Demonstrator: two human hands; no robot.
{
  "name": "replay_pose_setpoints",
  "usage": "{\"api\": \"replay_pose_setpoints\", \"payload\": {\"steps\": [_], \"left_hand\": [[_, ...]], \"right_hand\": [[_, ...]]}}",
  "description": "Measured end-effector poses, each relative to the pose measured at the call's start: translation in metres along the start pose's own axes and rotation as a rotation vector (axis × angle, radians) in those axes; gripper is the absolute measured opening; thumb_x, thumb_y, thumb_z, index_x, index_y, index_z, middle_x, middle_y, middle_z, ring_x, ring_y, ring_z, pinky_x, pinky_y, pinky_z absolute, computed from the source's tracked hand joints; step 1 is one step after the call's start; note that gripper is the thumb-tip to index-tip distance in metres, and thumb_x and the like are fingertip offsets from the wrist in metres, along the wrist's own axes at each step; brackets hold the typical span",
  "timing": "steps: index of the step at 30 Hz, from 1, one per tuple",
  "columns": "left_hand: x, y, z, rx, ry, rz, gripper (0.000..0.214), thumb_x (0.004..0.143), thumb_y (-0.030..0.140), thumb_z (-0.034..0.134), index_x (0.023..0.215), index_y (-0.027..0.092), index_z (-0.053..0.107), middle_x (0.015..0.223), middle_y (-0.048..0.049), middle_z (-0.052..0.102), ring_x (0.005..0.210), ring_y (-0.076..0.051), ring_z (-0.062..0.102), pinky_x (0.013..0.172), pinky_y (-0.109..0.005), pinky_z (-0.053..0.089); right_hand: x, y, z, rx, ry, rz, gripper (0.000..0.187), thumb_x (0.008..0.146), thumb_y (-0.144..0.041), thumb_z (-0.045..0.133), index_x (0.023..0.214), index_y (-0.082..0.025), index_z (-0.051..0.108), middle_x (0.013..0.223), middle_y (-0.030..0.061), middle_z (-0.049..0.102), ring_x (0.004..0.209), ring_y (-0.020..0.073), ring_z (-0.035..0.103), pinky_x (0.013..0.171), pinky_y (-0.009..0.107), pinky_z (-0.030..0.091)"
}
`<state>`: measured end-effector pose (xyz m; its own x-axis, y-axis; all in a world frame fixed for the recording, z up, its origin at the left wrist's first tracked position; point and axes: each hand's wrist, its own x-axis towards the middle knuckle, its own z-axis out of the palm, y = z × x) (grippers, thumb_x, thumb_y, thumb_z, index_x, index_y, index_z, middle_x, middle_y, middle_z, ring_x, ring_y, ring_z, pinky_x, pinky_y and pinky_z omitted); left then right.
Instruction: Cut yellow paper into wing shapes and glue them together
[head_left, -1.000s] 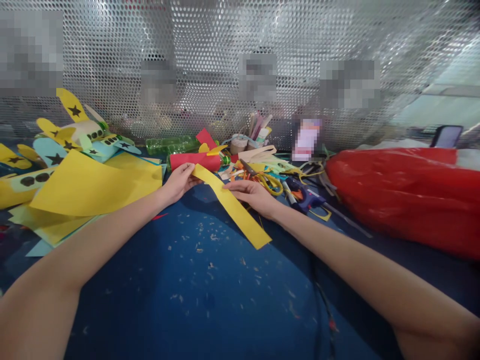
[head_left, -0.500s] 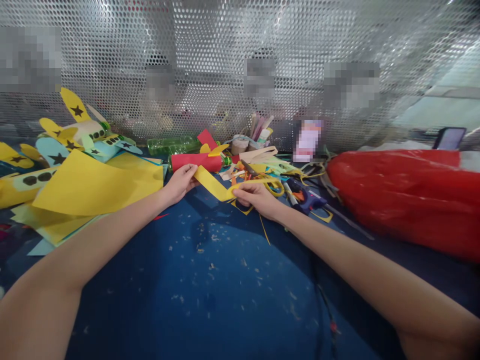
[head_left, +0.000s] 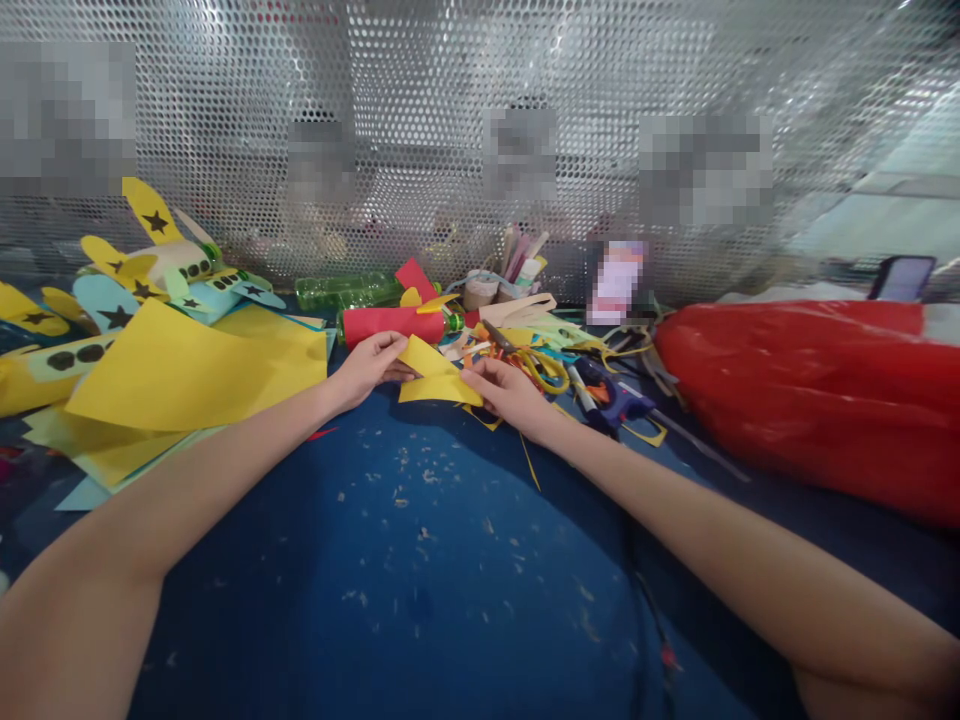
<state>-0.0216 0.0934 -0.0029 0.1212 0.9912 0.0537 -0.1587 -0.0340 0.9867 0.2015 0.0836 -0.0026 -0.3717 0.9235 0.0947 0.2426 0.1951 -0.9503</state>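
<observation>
A folded strip of yellow paper [head_left: 437, 387] hangs between my two hands, above the blue table [head_left: 420, 600]. My left hand [head_left: 372, 370] pinches its left part near the top. At its right end, my right hand [head_left: 508, 393] grips it between thumb and fingers. Just behind the left hand lies a bottle wrapped in red paper [head_left: 390, 324], with yellow paper wings [head_left: 429, 303] on top and a green neck. Scissors with yellow handles [head_left: 550, 374] rest among paper scraps behind my right hand.
Yellow sheets [head_left: 202, 365] and bottle airplanes [head_left: 176, 262] lie at the left. A blue glue gun [head_left: 624, 402] sits right of the scissors. Green bottles [head_left: 349, 290], a phone [head_left: 619, 280] and a perforated metal screen [head_left: 420, 90] stand behind. A red plastic bag [head_left: 810, 390] fills the right.
The yellow strip, stretched out with its right part beyond my right hand before, is now folded over, that part pointing left below. My hands have stayed nearly in place.
</observation>
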Motion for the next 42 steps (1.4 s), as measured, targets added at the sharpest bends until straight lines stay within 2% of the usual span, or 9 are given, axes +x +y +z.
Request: {"api": "replay_pose_setpoints", "payload": {"steps": [4, 8, 13, 15, 19, 21, 28, 34, 42], "left_hand": [[-0.001, 0.001, 0.001, -0.012, -0.012, 0.001, 0.014, 0.088, 0.029, 0.058, 0.084, 0.017, 0.052, 0.078, -0.0050, 0.073, 0.066, -0.014, 0.068, 0.057, -0.020, 0.050], [-0.001, 0.002, 0.001, -0.013, -0.010, -0.001, 0.015, 0.086, 0.030, 0.061, 0.082, 0.017, 0.055, 0.077, -0.0050, 0.073, 0.067, -0.014, 0.068, 0.060, -0.021, 0.050], [-0.001, 0.004, -0.001, -0.032, -0.012, -0.104, 0.046, 0.088, 0.056, 0.048, 0.084, 0.013, 0.065, 0.073, -0.0088, 0.073, 0.064, -0.014, 0.067, 0.060, -0.023, 0.050], [-0.002, 0.004, -0.001, -0.006, -0.033, -0.102, 0.051, 0.084, 0.061, 0.052, 0.086, 0.012, 0.067, 0.075, -0.0097, 0.073, 0.065, -0.015, 0.067, 0.060, -0.024, 0.051], [-0.006, 0.004, 0.001, 0.092, -0.136, 0.033, 0.047, 0.068, 0.049, 0.076, 0.096, 0.012, 0.070, 0.088, -0.0096, 0.075, 0.073, -0.018, 0.070, 0.066, -0.026, 0.053], [-0.008, 0.003, 0.001, 0.141, -0.175, 0.061, 0.045, 0.066, 0.041, 0.080, 0.099, 0.012, 0.070, 0.089, -0.0093, 0.075, 0.075, -0.018, 0.070, 0.069, -0.027, 0.054], [-0.008, 0.004, 0.001, 0.178, -0.163, 0.041, 0.029, 0.077, 0.031, 0.071, 0.098, 0.010, 0.071, 0.082, -0.0103, 0.075, 0.073, -0.016, 0.071, 0.069, -0.025, 0.054], [-0.008, 0.004, 0.001, 0.152, -0.159, 0.046, 0.030, 0.077, 0.031, 0.071, 0.098, 0.011, 0.071, 0.090, -0.0109, 0.075, 0.075, -0.016, 0.071, 0.071, -0.026, 0.055], [-0.005, 0.000, -0.002, 0.116, -0.141, 0.046, 0.027, 0.076, 0.030, 0.072, 0.094, 0.011, 0.072, 0.086, -0.0099, 0.075, 0.075, -0.016, 0.071, 0.072, -0.026, 0.054]], "right_hand": [[-0.001, -0.005, -0.001, 0.113, -0.002, -0.014, 0.046, 0.069, -0.060, 0.069, 0.072, -0.021, 0.046, 0.055, -0.0089, 0.037, 0.045, 0.0046, 0.030, 0.041, 0.020, 0.021], [0.000, -0.005, -0.001, 0.149, 0.053, -0.015, 0.045, 0.067, -0.057, 0.072, 0.072, -0.020, 0.047, 0.058, -0.0081, 0.037, 0.047, 0.0047, 0.027, 0.041, 0.021, 0.018], [0.001, -0.002, 0.000, 0.148, 0.069, 0.005, 0.041, 0.068, -0.053, 0.073, 0.074, -0.020, 0.048, 0.060, -0.0068, 0.039, 0.049, 0.0053, 0.030, 0.042, 0.020, 0.020], [0.002, 0.000, 0.000, 0.175, 0.093, 0.002, 0.043, 0.067, -0.054, 0.073, 0.074, -0.020, 0.048, 0.063, -0.0066, 0.040, 0.050, 0.0047, 0.030, 0.042, 0.019, 0.022], [0.004, 0.002, -0.001, 0.226, 0.139, -0.004, 0.045, 0.066, -0.056, 0.072, 0.078, -0.020, 0.049, 0.068, -0.0063, 0.044, 0.050, 0.0038, 0.032, 0.041, 0.017, 0.023], [0.005, 0.004, -0.001, 0.238, 0.149, -0.011, 0.046, 0.066, -0.058, 0.071, 0.078, -0.020, 0.048, 0.067, -0.0070, 0.044, 0.048, 0.0034, 0.032, 0.039, 0.017, 0.023], [0.005, 0.005, 0.001, 0.160, 0.142, -0.044, 0.039, 0.073, -0.054, 0.067, 0.079, -0.021, 0.046, 0.065, -0.0079, 0.044, 0.042, 0.0030, 0.032, 0.036, 0.019, 0.024], [0.004, 0.006, 0.001, 0.019, 0.110, -0.056, 0.042, 0.075, -0.051, 0.065, 0.099, -0.018, 0.058, 0.079, -0.0002, 0.057, 0.049, 0.0062, 0.041, 0.041, 0.022, 0.030], [0.007, 0.011, 0.000, -0.097, 0.137, -0.094, 0.043, 0.070, -0.058, 0.066, 0.080, -0.018, 0.057, 0.066, -0.0020, 0.053, 0.052, 0.0094, 0.044, 0.046, 0.024, 0.035]]}}
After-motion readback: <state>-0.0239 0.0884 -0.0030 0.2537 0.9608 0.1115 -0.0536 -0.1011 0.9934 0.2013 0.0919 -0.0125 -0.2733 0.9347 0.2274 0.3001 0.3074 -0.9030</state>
